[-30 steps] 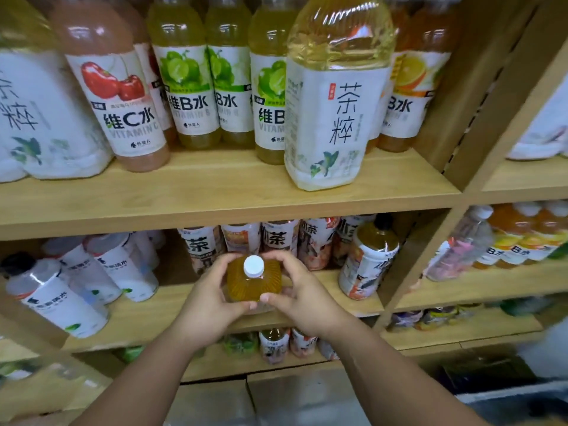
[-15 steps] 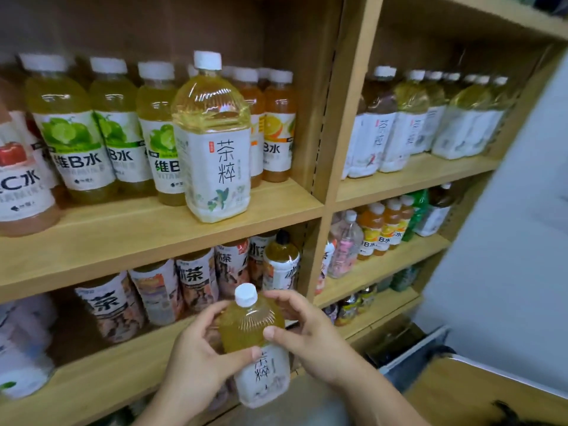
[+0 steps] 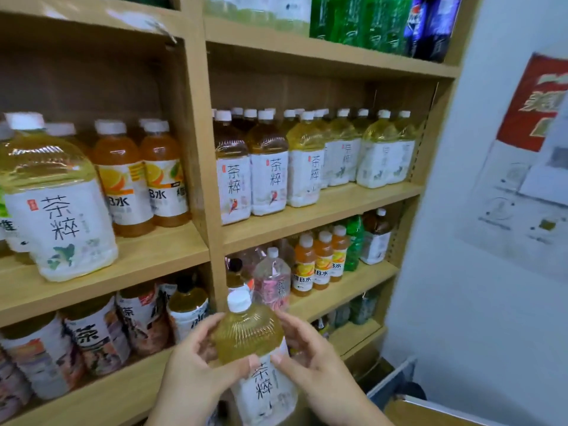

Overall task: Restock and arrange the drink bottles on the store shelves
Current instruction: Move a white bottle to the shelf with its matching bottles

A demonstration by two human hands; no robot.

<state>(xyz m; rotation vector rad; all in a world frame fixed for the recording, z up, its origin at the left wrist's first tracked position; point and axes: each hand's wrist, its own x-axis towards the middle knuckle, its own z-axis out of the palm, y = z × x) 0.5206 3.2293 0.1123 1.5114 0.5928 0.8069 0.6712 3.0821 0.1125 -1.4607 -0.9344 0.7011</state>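
Note:
I hold a yellow tea bottle [image 3: 250,336] with a white cap and white label in front of the lower shelves. My left hand [image 3: 190,370] grips its left side and my right hand [image 3: 310,361] grips its right side, thumbs on the front. A row of matching tea bottles [image 3: 310,167] stands on the right middle shelf [image 3: 325,207]. One more of the same kind, a large tea bottle [image 3: 52,204], stands at the front of the left shelf [image 3: 147,259].
Orange vitamin bottles [image 3: 141,179] fill the left shelf behind the large bottle. Small orange bottles [image 3: 319,262] and a pink bottle [image 3: 273,281] sit on the lower right shelf. Green bottles [image 3: 362,20] stand on top. A white wall with a poster [image 3: 528,155] is at right.
The view has swung up and right, from the left shelves toward the right-hand shelf bay. The bottle in both hands has risen slightly and stays gripped.

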